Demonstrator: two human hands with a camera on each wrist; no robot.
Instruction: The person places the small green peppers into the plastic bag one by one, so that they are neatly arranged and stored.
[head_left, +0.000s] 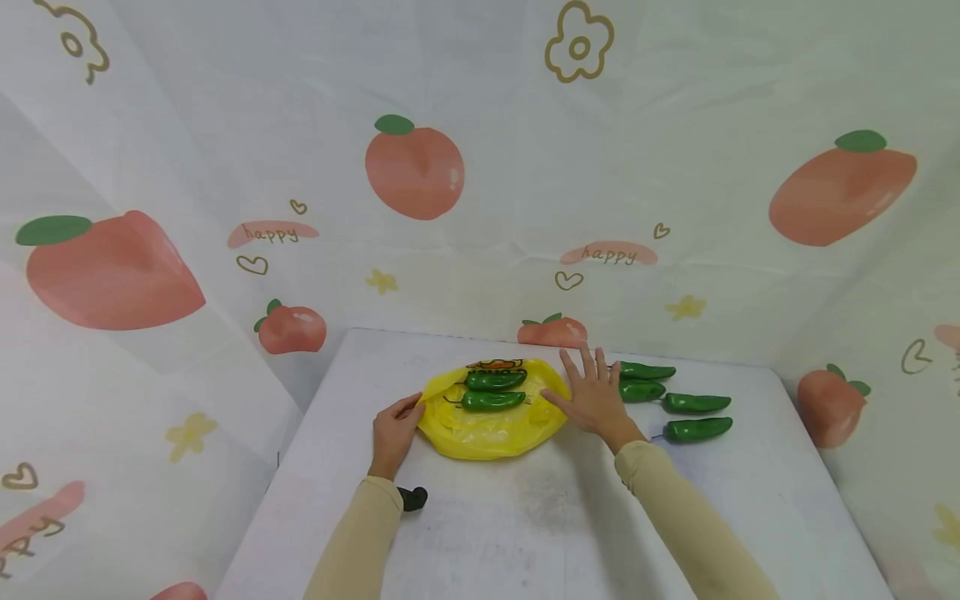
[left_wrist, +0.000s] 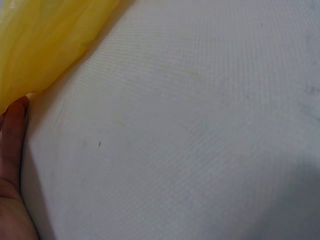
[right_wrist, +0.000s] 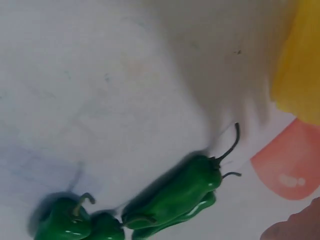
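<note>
A yellow plastic bag (head_left: 491,446) lies spread on the table with its mouth opened wide. Inside show two long green peppers (head_left: 495,401), one behind the other. My left hand (head_left: 395,433) pinches the bag's left edge between thumb and fingers; the left wrist view shows a fingertip under the yellow film. On the right side, my right hand (head_left: 594,396) is spread with straight fingers, its thumb overlapping the bag's right rim. Several more green peppers (head_left: 697,403) lie just right of this hand, and its fingers partly cover the nearest ones.
A black object (head_left: 413,498) sticks out from beside the left sleeve, which hides the rest of it. Behind the white table (head_left: 525,533) hangs a white cloth (head_left: 480,275) printed with peaches, with more cloth on both sides.
</note>
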